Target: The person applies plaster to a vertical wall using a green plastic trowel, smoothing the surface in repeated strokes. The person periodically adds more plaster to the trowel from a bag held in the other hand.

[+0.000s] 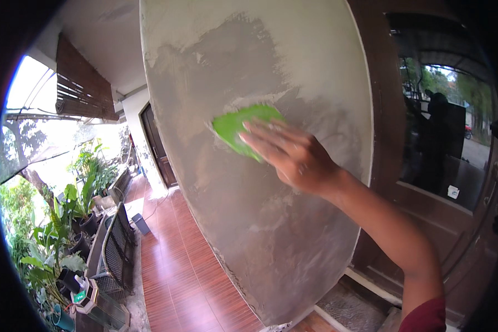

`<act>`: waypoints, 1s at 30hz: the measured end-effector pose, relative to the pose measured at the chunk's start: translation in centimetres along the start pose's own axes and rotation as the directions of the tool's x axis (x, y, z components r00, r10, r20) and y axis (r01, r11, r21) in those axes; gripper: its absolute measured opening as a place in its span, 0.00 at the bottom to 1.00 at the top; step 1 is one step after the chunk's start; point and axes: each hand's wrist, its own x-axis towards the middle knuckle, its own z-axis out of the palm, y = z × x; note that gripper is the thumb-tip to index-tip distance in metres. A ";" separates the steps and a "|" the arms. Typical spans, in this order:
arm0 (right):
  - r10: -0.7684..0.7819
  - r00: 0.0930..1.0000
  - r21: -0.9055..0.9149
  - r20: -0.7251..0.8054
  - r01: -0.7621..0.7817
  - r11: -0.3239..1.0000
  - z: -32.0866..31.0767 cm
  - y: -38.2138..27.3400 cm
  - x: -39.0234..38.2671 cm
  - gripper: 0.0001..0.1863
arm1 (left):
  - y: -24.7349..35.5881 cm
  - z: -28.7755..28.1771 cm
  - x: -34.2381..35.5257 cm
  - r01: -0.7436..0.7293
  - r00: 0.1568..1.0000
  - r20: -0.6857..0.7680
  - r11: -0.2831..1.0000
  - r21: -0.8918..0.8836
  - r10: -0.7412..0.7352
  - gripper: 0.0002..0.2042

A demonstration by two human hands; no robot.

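Observation:
My right hand [301, 157] is closed on a flat, bright green putty spreader [243, 124], its fingers laid over the tool's face. The spreader lies against a wall [326, 50] at about mid-height, and motion blurs both hand and tool. Damp-looking grey plaster [227, 66] coats much of this wall in uneven patches. Toward the top and upper right the surface is paler, with a ragged border between the two tones. A thin pale ridge of plaster shows along the spreader's upper edge. My left hand is out of the picture.
Right of the wall stands a brown door [379, 238] with a dark glass pane [437, 110]. Reddish tiles [177, 265] run along the left, beside a small grey bin [141, 223], a metal rack [119, 249] and potted plants [50, 260]. A step [351, 304] lies at lower right.

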 end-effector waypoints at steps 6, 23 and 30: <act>0.037 0.998 0.024 -0.052 -0.036 0.999 5.3 0.6 1.4 0.24 | 0.1 -0.2 0.2 0.006 1.000 0.000 1.000 -0.013 -0.006 0.13; 0.027 0.999 0.095 -0.036 -0.023 0.995 6.9 -2.0 0.4 0.30 | -0.3 -0.9 0.1 0.048 0.999 -0.003 0.999 -0.014 -0.048 0.12; 0.107 0.984 0.274 0.142 -0.143 0.951 1.9 -8.4 -9.7 0.27 | -0.9 -0.7 0.3 0.105 0.993 -0.045 0.994 -0.016 -0.106 0.12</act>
